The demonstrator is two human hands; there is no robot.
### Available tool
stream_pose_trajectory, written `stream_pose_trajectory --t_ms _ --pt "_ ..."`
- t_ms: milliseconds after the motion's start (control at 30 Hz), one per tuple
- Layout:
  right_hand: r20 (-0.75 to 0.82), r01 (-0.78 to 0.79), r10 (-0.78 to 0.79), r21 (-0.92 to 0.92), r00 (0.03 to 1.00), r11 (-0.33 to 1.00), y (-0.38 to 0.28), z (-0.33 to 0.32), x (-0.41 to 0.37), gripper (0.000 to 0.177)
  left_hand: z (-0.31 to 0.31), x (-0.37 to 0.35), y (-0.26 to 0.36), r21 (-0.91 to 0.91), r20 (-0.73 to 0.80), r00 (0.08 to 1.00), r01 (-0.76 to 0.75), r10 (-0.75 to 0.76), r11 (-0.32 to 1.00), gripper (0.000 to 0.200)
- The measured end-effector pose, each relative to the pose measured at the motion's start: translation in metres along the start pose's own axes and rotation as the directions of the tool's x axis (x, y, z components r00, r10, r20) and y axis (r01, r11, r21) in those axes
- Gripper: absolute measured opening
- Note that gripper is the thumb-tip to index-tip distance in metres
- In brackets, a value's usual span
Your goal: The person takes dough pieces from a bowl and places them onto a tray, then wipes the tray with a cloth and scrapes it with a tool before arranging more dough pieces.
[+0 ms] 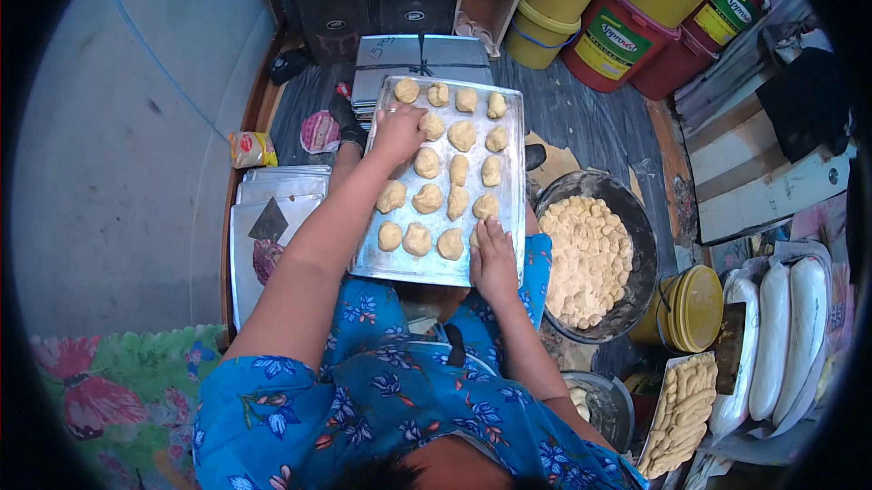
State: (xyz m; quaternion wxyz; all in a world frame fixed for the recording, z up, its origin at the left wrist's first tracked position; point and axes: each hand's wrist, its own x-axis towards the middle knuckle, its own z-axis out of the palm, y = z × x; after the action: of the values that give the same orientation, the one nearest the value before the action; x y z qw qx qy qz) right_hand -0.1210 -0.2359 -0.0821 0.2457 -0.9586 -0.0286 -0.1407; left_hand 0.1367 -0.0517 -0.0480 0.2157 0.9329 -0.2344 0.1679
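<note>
A shallow metal baking tray [363,258] rests across my lap, bearing rows of rounded dough pieces [427,198]. My left hand [400,133] reaches over the tray's far left part, its fingers curled down on a dough ball that they mostly hide. Right beside those fingertips sits another dough ball [431,127]. Near the tray's close right corner lies my right hand [495,258], fingers stretched forward and covering most of a dough piece [474,237] whose edge shows at the left.
On my right stands a wide black basin [647,254] full of small dough lumps [586,263]. Beyond it are a yellow bucket [698,308], a tray of shaped dough [681,408] and long plastic-wrapped bundles [772,340]. Stacked metal trays [250,217] flank my left; buckets [618,45] stand at the back.
</note>
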Motion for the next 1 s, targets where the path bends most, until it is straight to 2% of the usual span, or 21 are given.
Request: stream_pose_trajectory --t_ms 100,200,300,400,500,600,700,1000 --pt "0.005 -0.003 0.003 -0.008 1.000 1.000 0.002 0.000 0.000 0.051 0.015 0.008 0.001 -0.019 0.157 0.987 0.027 -0.023 0.999 0.032" --pt "0.001 -0.006 0.006 -0.006 1.000 1.000 0.002 0.001 -0.001 0.051 0.023 0.012 0.001 0.005 0.131 0.991 -0.002 0.002 1.000 0.032" --pt "-0.005 0.002 -0.002 -0.009 1.000 1.000 0.003 0.003 -0.001 0.051 0.016 0.012 0.006 0.032 0.197 0.980 -0.007 0.001 0.999 0.031" --pt "0.018 0.002 -0.001 -0.017 1.000 1.000 0.003 0.001 0.000 0.051 0.023 0.003 0.008 0.103 0.029 0.997 -0.073 0.070 0.992 0.031" --pt "0.016 0.005 -0.004 -0.013 1.000 1.000 0.002 0.000 -0.001 0.050 0.024 0.006 0.015 0.021 0.083 0.994 -0.072 0.070 0.997 0.034" --pt "0.027 -0.012 0.013 -0.014 1.000 1.000 0.000 -0.002 0.000 0.050 0.033 0.011 0.024 0.071 -0.035 0.965 -0.258 0.260 0.964 0.027" --pt "-0.011 0.004 -0.004 -0.003 1.000 1.000 0.004 0.002 -0.002 0.050 0.034 0.021 0.037 0.109 0.148 0.962 -0.247 0.230 0.963 0.023" --pt "-0.022 0.016 -0.016 -0.010 1.000 1.000 0.004 0.002 -0.003 0.051 0.045 0.025 0.041 -0.007 0.196 0.966 -0.171 0.169 0.985 0.033"
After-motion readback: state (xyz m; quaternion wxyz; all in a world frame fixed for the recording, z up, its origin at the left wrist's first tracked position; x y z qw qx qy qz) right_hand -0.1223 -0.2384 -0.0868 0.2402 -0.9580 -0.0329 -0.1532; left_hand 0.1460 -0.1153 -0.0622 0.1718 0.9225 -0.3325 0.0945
